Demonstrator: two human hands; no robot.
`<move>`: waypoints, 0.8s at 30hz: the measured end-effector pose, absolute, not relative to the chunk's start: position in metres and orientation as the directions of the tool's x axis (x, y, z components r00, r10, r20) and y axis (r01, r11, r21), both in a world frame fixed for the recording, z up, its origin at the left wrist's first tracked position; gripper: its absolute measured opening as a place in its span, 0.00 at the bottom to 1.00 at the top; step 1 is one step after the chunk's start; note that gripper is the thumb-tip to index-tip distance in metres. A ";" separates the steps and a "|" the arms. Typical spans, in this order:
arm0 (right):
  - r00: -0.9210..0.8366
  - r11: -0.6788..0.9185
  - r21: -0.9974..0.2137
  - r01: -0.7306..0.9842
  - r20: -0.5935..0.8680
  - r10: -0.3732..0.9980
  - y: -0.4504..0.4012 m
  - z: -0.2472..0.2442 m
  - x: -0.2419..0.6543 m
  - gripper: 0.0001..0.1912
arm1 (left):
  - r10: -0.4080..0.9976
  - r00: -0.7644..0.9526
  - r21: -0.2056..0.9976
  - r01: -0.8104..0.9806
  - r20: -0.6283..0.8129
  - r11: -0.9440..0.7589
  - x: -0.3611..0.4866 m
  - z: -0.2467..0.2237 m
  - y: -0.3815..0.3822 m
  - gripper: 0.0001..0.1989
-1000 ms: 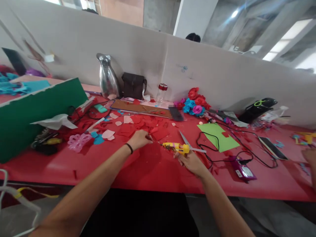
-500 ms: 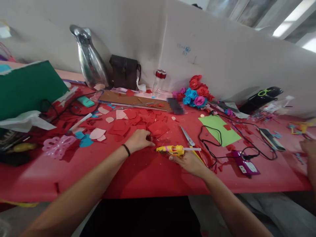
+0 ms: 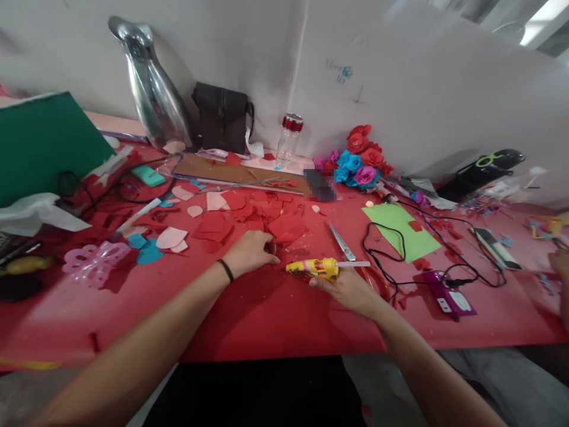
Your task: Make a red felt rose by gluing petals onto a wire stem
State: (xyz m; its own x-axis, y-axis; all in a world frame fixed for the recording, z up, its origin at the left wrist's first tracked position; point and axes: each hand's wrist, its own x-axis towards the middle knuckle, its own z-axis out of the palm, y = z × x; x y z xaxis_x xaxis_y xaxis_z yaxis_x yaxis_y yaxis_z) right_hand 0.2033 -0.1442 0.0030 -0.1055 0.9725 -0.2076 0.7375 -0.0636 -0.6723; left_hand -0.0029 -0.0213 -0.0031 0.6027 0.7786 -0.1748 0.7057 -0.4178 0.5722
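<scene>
My right hand point(image 3: 349, 289) is wrapped round a yellow glue gun point(image 3: 313, 268), whose nozzle points left. A pale glue stick point(image 3: 353, 264) sticks out of its back end. To the left of the nozzle is my left hand point(image 3: 252, 254), its thumb and fingers curled toward each other; anything between them is too small and hidden to name. Red paper pieces point(image 3: 287, 228) lie just beyond my left hand. Scissors point(image 3: 342, 242) with red handles rest beside my right hand, partly behind it.
Behind stand a metal jug point(image 3: 155, 89), a dark bag point(image 3: 223, 117), a glass bottle point(image 3: 288, 142) and paper flowers point(image 3: 362, 160). Black cords cross green paper point(image 3: 418, 244) near a purple power box point(image 3: 451, 296). Another person's hand point(image 3: 560, 261) is at the right edge.
The view has shifted slightly, so the background objects sit a little higher. Both hands keep nearly the same pose, with the glue gun still in my right hand.
</scene>
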 end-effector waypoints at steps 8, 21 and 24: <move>-0.039 -0.148 -0.645 0.750 -0.266 0.963 -0.146 0.010 0.203 0.21 | 0.765 0.621 0.566 0.698 -0.172 -0.440 -0.004 -0.004 -0.021 0.09; -0.071 -0.113 -0.701 0.705 -0.228 0.971 -0.144 0.022 0.209 0.22 | 0.768 0.623 0.545 0.699 -0.146 -0.463 -0.004 -0.004 -0.022 0.07; -0.066 -0.114 -0.680 0.724 -0.234 0.970 -0.144 0.024 0.209 0.22 | 0.769 0.625 0.546 0.695 -0.138 -0.467 -0.004 -0.003 -0.022 0.07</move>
